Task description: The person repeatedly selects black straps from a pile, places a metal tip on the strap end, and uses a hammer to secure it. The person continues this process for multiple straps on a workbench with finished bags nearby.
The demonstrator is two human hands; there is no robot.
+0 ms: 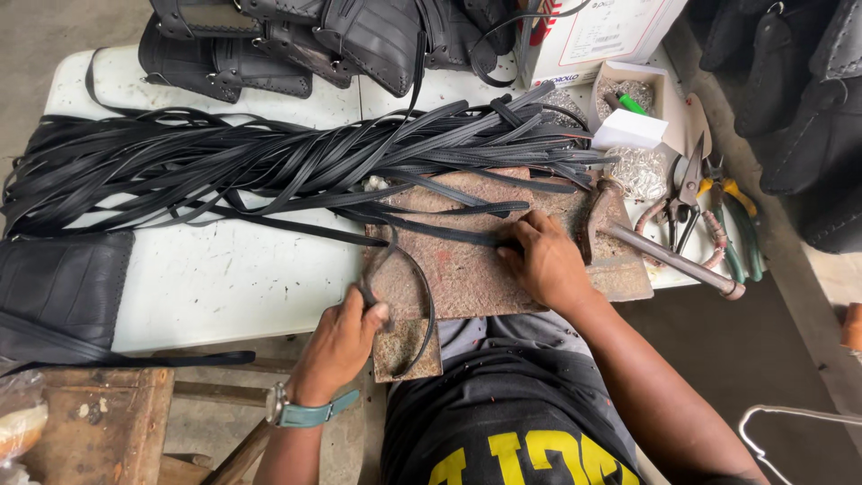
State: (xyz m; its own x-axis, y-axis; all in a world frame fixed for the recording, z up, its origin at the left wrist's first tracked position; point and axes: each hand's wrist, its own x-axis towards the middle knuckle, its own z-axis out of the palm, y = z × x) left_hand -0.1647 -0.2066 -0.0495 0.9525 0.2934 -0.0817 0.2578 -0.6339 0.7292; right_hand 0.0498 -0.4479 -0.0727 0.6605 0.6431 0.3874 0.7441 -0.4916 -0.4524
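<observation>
My left hand [341, 341] pinches one end of a black leather strap [409, 269] that loops over a rusty metal plate [476, 269] at the table's front edge. My right hand [543, 260] presses the strap's other part flat onto the plate, fingers curled over it. A large bundle of long black straps [224, 166] fans out to the left across the white table [224, 287]. A rusty hammer [660, 251] lies on the plate just to the right of my right hand.
Black leather bags [305, 36] are stacked at the table's back. A small box of metal rivets [628, 99], pliers and scissors [709, 207] lie at the right. More dark bags [808, 108] hang on the right; a wooden stool [99, 422] stands lower left.
</observation>
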